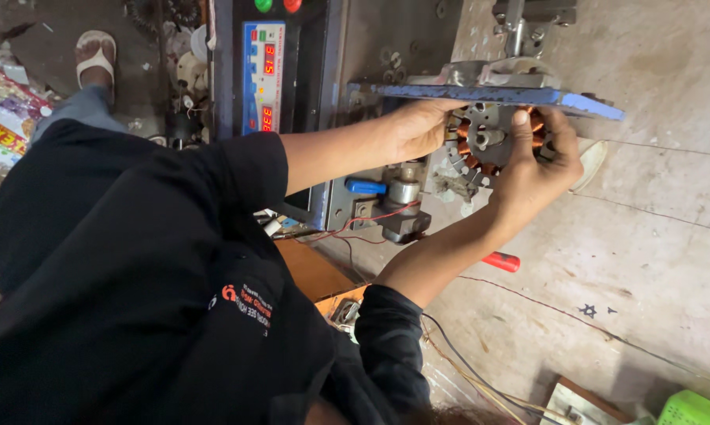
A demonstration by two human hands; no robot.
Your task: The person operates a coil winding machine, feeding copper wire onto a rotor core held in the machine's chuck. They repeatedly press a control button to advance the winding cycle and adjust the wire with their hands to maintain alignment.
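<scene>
While your left hand (418, 130) and right hand (536, 169) grasp the copper-wound stator (488, 138), the scuffed grey workbench (654, 236) carries loose wires

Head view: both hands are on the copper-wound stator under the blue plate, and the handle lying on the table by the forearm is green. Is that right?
Not quite. The head view shows the handle is red, not green. The rest holds: the left hand and right hand are on the copper-wound stator under the blue plate.

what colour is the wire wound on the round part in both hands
Copper orange, seen in the head view on the round stator.
</scene>
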